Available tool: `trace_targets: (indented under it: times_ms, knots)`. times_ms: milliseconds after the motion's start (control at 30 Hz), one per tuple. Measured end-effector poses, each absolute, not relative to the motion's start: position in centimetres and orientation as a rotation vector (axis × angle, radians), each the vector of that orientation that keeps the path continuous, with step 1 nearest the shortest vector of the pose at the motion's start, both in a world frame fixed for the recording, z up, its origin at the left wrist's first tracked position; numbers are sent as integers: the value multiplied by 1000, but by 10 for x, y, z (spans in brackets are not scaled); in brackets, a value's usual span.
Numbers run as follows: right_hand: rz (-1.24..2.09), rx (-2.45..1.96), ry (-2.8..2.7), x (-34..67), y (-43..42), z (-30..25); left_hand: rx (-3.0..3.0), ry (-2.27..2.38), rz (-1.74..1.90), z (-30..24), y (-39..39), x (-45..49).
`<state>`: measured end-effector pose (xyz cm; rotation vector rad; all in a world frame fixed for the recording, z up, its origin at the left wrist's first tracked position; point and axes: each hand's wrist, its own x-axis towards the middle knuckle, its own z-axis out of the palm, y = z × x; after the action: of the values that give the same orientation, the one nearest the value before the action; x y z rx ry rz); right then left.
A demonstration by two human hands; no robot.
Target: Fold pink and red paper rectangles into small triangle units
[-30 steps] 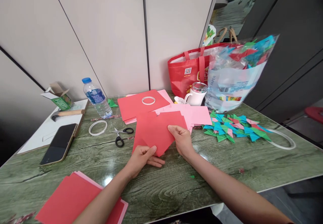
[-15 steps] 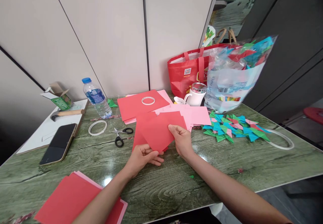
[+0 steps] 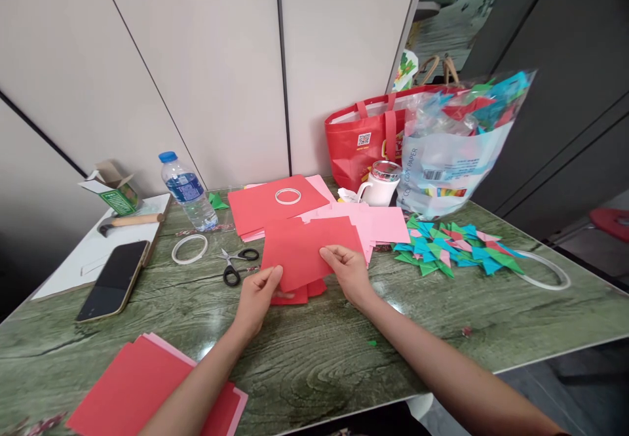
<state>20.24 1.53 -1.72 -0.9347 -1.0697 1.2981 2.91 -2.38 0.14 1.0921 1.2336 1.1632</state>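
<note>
My left hand (image 3: 258,295) and my right hand (image 3: 346,271) together hold a red paper sheet (image 3: 307,249) just above the green table (image 3: 319,357). The left hand pinches its lower left corner, thumb on top. Along the sheet's lower right edge the right hand's fingers are closed. More red sheets lie under it, and pink sheets (image 3: 383,223) spread out behind it to the right. A second red stack (image 3: 268,206) with a tape ring (image 3: 287,195) on it lies further back.
Black scissors (image 3: 236,264), another tape ring (image 3: 189,248), a water bottle (image 3: 187,190), a phone (image 3: 114,278) and a hammer (image 3: 130,221) lie left. Folded paper triangles (image 3: 452,249), a white mug (image 3: 378,187), a red bag (image 3: 366,138) and a plastic bag (image 3: 452,147) are right. Red sheets (image 3: 142,390) lie near.
The red sheet has turned from a diamond tilt to lie squarer. My left hand slid up and left along its lower edge; my right hand shifted slightly left and down.
</note>
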Motion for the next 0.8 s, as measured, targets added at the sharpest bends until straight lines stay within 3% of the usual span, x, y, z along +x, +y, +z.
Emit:
trace_targets:
  times_ms: [200,433,600,800]
  knots:
    - [1605,-881,-1176,204,13,-10,1143,1244,1225,5,-20,20]
    - [1620,-761,-1517,214,14,-3,1524,1155,516,14,-28,15]
    - [1410,-863,-1869,207,5,-5,1667,1075,516,13,-29,23]
    - [1442,-898,-1856,209,8,-5,1716,1043,514,15,-28,23]
